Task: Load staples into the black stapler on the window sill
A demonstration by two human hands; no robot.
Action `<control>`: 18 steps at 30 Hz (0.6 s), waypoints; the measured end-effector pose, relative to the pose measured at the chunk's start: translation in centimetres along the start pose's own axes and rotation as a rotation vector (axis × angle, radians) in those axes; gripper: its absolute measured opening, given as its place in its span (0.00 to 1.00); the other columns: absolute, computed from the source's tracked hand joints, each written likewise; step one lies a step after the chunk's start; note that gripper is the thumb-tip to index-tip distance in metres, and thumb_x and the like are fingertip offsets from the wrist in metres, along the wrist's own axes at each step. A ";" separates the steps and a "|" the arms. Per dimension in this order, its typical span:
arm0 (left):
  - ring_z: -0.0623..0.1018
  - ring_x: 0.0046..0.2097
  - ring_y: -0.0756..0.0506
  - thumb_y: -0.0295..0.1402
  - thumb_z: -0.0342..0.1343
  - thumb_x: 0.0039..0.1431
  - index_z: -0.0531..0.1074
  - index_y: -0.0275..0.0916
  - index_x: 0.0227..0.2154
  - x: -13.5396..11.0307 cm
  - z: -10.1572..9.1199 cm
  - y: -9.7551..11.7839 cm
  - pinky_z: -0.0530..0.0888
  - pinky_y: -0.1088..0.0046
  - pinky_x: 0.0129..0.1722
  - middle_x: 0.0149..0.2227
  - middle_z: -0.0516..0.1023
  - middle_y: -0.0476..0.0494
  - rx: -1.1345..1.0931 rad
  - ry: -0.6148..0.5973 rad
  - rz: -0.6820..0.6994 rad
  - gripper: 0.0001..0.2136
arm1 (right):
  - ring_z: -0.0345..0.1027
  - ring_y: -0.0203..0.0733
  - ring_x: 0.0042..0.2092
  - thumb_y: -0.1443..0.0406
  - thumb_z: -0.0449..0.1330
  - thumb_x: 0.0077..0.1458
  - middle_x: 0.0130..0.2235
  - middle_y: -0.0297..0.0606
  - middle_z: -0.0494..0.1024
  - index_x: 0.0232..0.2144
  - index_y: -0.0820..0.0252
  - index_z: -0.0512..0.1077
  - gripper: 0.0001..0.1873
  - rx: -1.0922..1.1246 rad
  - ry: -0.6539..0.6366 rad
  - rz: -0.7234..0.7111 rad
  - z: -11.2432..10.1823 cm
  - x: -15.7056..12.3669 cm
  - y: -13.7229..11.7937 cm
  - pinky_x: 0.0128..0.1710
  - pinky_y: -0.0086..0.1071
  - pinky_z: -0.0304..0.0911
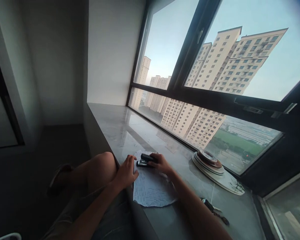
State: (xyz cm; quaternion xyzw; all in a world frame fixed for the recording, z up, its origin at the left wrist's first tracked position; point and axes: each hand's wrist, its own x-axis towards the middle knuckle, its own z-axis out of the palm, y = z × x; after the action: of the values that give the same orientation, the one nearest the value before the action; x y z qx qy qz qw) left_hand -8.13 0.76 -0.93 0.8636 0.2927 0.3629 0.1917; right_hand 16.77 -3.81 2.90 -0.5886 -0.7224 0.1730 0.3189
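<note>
A black stapler [145, 159] is gripped in my right hand [161, 162], its jaws pointing left over the upper part of a written sheet of paper [153, 190]. The paper lies on the grey stone windowsill, covered in lines of writing, with a slightly ragged lower edge. My left hand [127, 171] rests at the paper's left edge, thumb and fingers apart, close to the stapler's front end. Whether its fingertips pinch the edge of the sheet is hard to make out.
Stacked plates [210, 163] stand on the sill [110, 116] to the right, by the window. Keys [215, 210] lie near my right forearm. The sill's front edge runs beside my bent knee [102, 168]. A dark-framed window [175, 87] slants along the far side.
</note>
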 end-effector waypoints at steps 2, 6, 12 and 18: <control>0.69 0.57 0.40 0.26 0.52 0.53 0.59 0.40 0.54 0.0 0.2 -0.2 0.69 0.61 0.56 0.54 0.67 0.38 -0.005 0.002 -0.025 0.24 | 0.69 0.45 0.40 0.45 0.59 0.55 0.38 0.36 0.77 0.45 0.59 0.75 0.26 0.114 -0.054 0.013 0.4 -0.1 0.1 0.41 0.34 0.64; 0.71 0.56 0.40 0.25 0.51 0.54 0.61 0.41 0.54 0.1 0.5 -0.5 0.68 0.61 0.57 0.52 0.71 0.39 0.019 -0.064 -0.044 0.23 | 0.66 0.52 0.55 0.45 0.55 0.59 0.51 0.42 0.77 0.52 0.57 0.74 0.29 0.353 -0.117 0.046 -0.7 -0.8 1.3 0.57 0.43 0.58; 0.68 0.60 0.39 0.26 0.52 0.53 0.58 0.39 0.57 0.3 0.6 -0.6 0.68 0.60 0.59 0.57 0.68 0.37 0.007 -0.020 -0.033 0.26 | 0.69 0.53 0.52 0.48 0.62 0.55 0.48 0.41 0.79 0.55 0.60 0.73 0.32 0.547 -0.281 0.059 -2.0 -0.9 2.2 0.57 0.45 0.59; 0.67 0.62 0.38 0.25 0.52 0.51 0.55 0.39 0.60 0.3 0.9 -0.7 0.69 0.58 0.58 0.60 0.64 0.35 -0.035 0.018 -0.060 0.31 | 0.71 0.52 0.50 0.48 0.64 0.52 0.46 0.42 0.80 0.54 0.62 0.73 0.33 0.546 -0.291 0.016 -2.4 -0.7 1.3 0.52 0.43 0.64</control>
State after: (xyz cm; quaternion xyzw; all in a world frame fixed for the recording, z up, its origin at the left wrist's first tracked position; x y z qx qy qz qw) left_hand -7.50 1.37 -1.74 0.8476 0.3139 0.3700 0.2149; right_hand 19.42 -4.44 3.71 -0.4560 -0.6825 0.4458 0.3570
